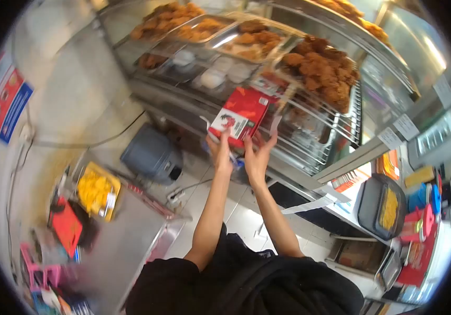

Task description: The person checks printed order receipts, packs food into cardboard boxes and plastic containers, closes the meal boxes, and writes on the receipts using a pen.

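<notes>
A red cardboard food box (247,108) with a white printed panel is held out in front of me at the display case. My left hand (221,150) grips its near left corner, thumb lying on the printed panel. On the near right side, my right hand (258,156) has its fingers closed against the box edge. White flaps stick out at both sides of the box. Just beyond it, trays of fried chicken (319,65) and white round-looking items (212,79) sit on the case shelf. What the box contains is hidden.
A wire rack (309,149) runs along the case front. A grey bin (152,154) stands on the floor below. To the left, a metal table (131,231) bears a yellow-filled tray (98,190) and a red board (66,226). A black tray (382,205) lies right.
</notes>
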The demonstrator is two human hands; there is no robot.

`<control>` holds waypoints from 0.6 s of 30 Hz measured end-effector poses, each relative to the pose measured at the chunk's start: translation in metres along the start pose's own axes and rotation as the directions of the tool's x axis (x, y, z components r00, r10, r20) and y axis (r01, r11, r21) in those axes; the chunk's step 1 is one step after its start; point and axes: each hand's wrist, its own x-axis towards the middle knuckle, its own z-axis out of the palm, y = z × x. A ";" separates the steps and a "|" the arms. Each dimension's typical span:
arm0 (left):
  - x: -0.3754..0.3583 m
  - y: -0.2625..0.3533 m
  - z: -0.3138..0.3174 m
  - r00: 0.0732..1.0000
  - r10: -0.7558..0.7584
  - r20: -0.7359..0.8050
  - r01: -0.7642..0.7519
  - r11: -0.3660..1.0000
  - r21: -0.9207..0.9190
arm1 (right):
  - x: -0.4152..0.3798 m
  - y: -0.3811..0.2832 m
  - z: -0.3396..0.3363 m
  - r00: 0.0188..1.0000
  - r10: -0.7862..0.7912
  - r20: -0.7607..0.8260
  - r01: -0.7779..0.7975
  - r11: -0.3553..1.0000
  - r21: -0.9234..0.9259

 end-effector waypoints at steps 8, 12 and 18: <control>-0.129 0.079 -0.209 0.942 0.149 -0.299 -0.097 0.978 0.183 | -0.143 -0.034 0.035 0.666 0.041 0.745 0.361 0.856 -0.369; -0.186 0.126 -0.268 0.882 0.180 -0.435 -0.087 0.970 0.225 | -0.182 -0.042 0.093 0.169 0.066 0.983 0.686 0.709 -0.165; -0.222 0.161 -0.422 0.855 0.163 -0.493 -0.026 0.962 0.273 | -0.251 -0.011 0.194 -0.450 -0.174 0.876 0.626 0.638 0.448</control>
